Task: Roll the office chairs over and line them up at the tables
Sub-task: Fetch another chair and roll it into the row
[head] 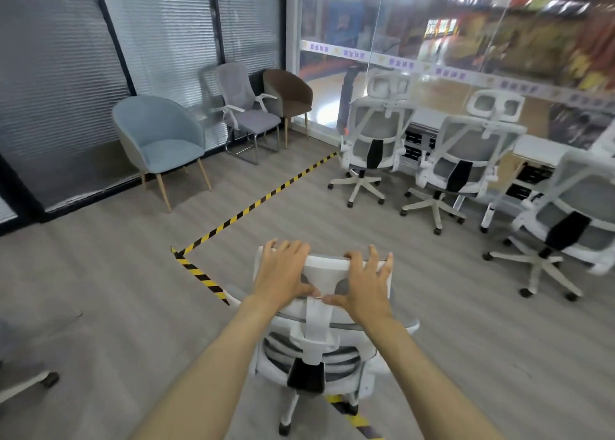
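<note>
Gripping the headrest [327,270] of the office chair [319,339], the left hand [283,270] and right hand [364,280] are clamped over its top edge, thumbs behind. An even push is best kept, aimed at the gap left of the three parked chairs [372,140] by the tables [535,148]. Castors are mostly hidden; another chair's base [26,383] is cut off.
</note>
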`<act>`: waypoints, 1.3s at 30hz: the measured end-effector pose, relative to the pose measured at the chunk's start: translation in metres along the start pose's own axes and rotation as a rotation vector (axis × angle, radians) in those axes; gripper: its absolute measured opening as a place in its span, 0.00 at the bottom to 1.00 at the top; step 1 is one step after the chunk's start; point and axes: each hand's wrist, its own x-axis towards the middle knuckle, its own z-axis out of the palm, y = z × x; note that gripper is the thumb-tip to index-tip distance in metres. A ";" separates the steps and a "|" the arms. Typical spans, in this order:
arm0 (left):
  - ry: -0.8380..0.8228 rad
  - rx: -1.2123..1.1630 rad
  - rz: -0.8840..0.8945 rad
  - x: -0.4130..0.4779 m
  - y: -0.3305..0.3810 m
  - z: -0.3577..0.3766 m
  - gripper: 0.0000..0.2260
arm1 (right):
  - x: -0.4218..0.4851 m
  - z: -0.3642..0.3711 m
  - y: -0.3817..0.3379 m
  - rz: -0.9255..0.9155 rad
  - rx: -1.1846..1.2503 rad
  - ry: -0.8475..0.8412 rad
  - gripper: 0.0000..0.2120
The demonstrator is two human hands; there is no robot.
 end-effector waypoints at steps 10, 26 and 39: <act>-0.052 -0.025 0.053 0.183 -0.044 0.031 0.32 | 0.178 -0.004 -0.003 0.154 -0.038 0.011 0.47; -0.101 -0.206 0.077 0.478 -0.102 0.093 0.31 | 0.464 -0.003 0.034 0.137 0.027 0.110 0.47; -0.010 -0.220 0.160 0.689 -0.146 0.142 0.31 | 0.682 -0.006 0.058 0.205 0.006 0.127 0.49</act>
